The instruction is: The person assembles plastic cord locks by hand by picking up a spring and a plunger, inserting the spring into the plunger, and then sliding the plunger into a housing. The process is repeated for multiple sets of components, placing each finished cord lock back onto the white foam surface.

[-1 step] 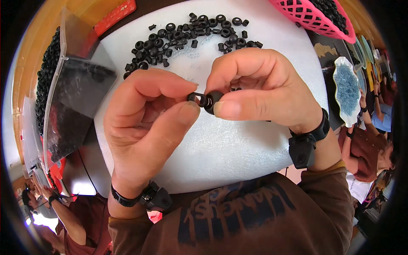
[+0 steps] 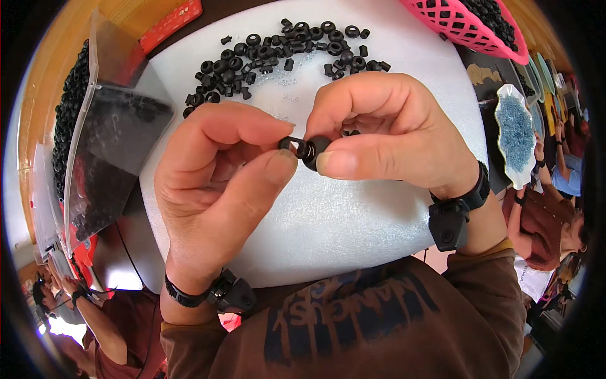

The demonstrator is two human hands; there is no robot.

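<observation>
While left hand (image 2: 199, 189) and right hand (image 2: 404, 145) pinch a toggle (image 2: 304, 150), it looks half-joined. Loose parts (image 2: 288, 65) lie near the pad's (image 2: 353, 227) far edge.

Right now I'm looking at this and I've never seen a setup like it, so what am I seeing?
There's no robot here, just a person's two bare hands, viewed from above by a wide camera worn on the head, which bends straight edges. The left hand pinches a slotted black piece; the right hand holds a round black piece, with what looks like a spring between them. Below is a white mat, scattered with loose black parts and tiny pale bits.
</observation>
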